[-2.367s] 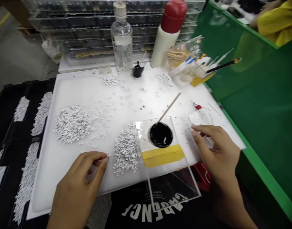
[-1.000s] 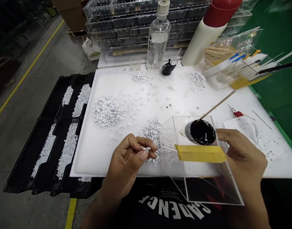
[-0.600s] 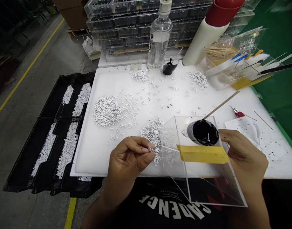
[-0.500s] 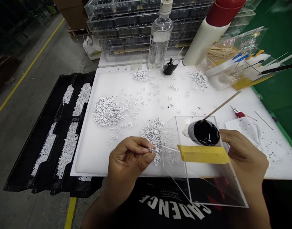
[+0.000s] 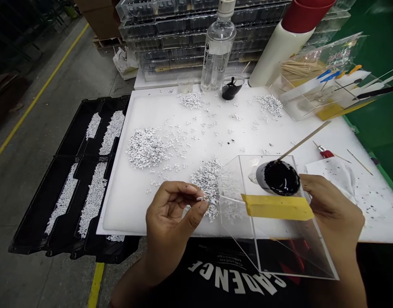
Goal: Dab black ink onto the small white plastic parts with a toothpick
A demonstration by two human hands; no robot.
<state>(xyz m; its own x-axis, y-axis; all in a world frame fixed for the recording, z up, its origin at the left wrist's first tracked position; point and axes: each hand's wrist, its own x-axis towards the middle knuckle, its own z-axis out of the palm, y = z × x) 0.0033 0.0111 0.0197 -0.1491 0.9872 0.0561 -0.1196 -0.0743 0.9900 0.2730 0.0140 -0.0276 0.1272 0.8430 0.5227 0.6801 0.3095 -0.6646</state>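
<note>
Nearest, the left hand (image 5: pixel 170 218) pinched a small white piece (image 5: pixel 201 198) between thumb and forefinger, just beside the near heap of white pieces (image 5: pixel 207 182) on the white tabletop (image 5: pixel 125 205). The right hand (image 5: pixel 334 209) lay behind the clear acrylic stand (image 5: pixel 279 239) with its yellow tape strip (image 5: pixel 276 207); whether its fingers gripped anything could not be told. On the stand sat a cup of black paint (image 5: pixel 279 177) with a wooden stick (image 5: pixel 307 139) leaning in it. Farther off stood a clear bottle (image 5: pixel 218 47) and a red-capped bottle (image 5: pixel 279 47).
</note>
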